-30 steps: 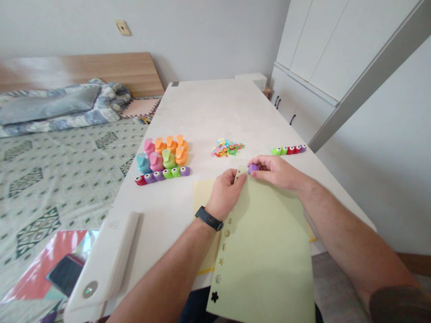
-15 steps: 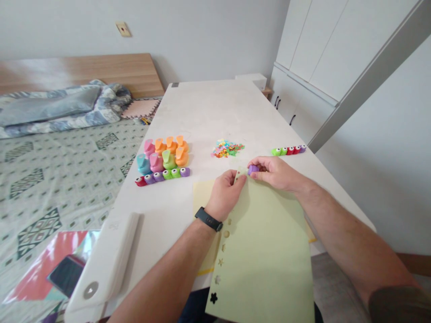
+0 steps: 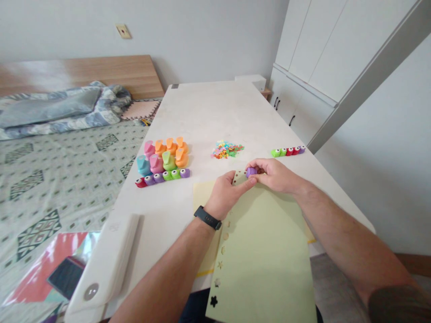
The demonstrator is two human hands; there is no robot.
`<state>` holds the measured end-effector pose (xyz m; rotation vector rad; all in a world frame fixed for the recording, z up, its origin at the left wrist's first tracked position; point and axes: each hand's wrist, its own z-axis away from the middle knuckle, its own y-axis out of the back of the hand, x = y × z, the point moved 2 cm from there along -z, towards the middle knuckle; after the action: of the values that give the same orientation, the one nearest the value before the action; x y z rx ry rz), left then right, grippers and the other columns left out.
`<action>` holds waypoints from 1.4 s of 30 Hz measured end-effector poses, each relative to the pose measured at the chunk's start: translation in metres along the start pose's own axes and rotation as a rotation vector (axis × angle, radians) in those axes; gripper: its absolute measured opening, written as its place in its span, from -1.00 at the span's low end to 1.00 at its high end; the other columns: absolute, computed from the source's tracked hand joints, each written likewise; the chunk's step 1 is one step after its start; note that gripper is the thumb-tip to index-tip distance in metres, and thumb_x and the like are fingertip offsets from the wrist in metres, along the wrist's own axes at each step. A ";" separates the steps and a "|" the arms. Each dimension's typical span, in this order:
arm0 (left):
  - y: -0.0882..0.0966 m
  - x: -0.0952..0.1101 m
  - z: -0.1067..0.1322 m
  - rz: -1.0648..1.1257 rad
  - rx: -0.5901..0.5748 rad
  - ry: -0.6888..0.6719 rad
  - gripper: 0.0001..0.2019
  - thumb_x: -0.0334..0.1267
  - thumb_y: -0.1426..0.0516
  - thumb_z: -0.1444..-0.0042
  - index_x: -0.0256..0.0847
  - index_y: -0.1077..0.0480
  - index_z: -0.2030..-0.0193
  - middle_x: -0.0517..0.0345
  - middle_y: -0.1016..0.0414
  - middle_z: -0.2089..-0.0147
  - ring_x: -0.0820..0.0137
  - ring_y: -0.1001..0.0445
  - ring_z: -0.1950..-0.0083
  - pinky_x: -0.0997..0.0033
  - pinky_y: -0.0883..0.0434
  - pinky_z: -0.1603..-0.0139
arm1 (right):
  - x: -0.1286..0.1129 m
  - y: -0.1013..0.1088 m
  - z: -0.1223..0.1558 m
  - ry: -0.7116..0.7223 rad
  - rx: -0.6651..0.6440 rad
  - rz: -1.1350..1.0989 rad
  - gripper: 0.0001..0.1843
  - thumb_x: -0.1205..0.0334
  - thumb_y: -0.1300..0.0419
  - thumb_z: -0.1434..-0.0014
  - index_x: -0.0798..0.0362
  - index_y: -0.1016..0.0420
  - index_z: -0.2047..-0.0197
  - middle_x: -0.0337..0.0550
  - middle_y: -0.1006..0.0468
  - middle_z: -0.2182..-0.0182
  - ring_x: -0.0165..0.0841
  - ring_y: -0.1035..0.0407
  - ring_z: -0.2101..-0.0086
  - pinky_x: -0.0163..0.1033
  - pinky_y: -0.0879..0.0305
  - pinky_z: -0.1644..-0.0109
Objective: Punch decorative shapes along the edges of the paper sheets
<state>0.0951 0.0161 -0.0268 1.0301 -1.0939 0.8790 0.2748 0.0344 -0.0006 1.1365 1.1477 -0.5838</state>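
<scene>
A pale green sheet of paper (image 3: pixel 266 251) hangs over the table's near edge, with shaped holes punched along its left side and top left corner. My left hand (image 3: pixel 227 190) grips the sheet near that corner, its thumb stretched across to the punch. Between the fingers of my right hand (image 3: pixel 274 175) is a small purple craft punch (image 3: pixel 251 172), set on the sheet's top edge. Beyond the hands lies a heap of colourful paper cutouts (image 3: pixel 227 149). Part of the punch is hidden by my fingers.
Larger coloured punches (image 3: pixel 163 154) and a row of small punches (image 3: pixel 163 177) stand at left; another small row (image 3: pixel 288 151) is at right. A white laminator-like device (image 3: pixel 107 255) lies near left. A yellow sheet (image 3: pixel 202 193) lies under the green one.
The purple punch has shifted slightly left along the sheet's top edge. My left thumb has stretched right to the punch, and more small holes show at the corner.
</scene>
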 end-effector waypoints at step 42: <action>0.001 -0.001 -0.002 0.144 -0.074 0.027 -0.56 0.09 -0.32 -0.01 -0.25 -0.49 0.17 0.12 -0.56 0.32 0.44 -0.42 0.42 0.49 -0.28 0.48 | 0.006 0.001 -0.001 -0.046 0.041 0.008 -0.75 0.19 -0.30 -0.13 0.09 -0.52 0.12 -0.19 -0.51 0.32 -0.36 -0.35 0.34 -0.25 -0.29 0.23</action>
<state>0.0943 0.0186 -0.0279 0.8838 -1.1801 0.9573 0.2772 0.0369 -0.0055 1.1568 1.0961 -0.6269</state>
